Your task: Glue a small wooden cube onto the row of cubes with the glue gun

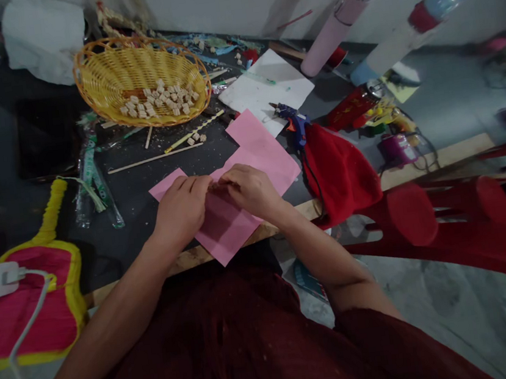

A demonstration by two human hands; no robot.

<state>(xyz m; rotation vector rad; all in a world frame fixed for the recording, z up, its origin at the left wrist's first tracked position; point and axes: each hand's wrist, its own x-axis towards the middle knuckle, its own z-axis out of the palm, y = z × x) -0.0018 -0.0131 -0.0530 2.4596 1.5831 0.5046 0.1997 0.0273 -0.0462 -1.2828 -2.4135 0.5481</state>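
Pink paper lies on the dark table, with one part reaching past the front edge and a small corner showing left of my hands. Over it, my left hand is closed, its fingers bent and pressed together. My right hand meets it from the other side, thumb and fingers pinched. Something small and brownish shows between the fingertips, too small and covered to name. A blue glue gun rests behind the paper, to the right, beside a red cloth bag.
A yellow wicker basket holds several small wooden cubes. Thin sticks, a striped straw and white paper lie nearby. A pink flask and a red can stand right. Left are a pink-yellow pouch and a dark phone-like slab.
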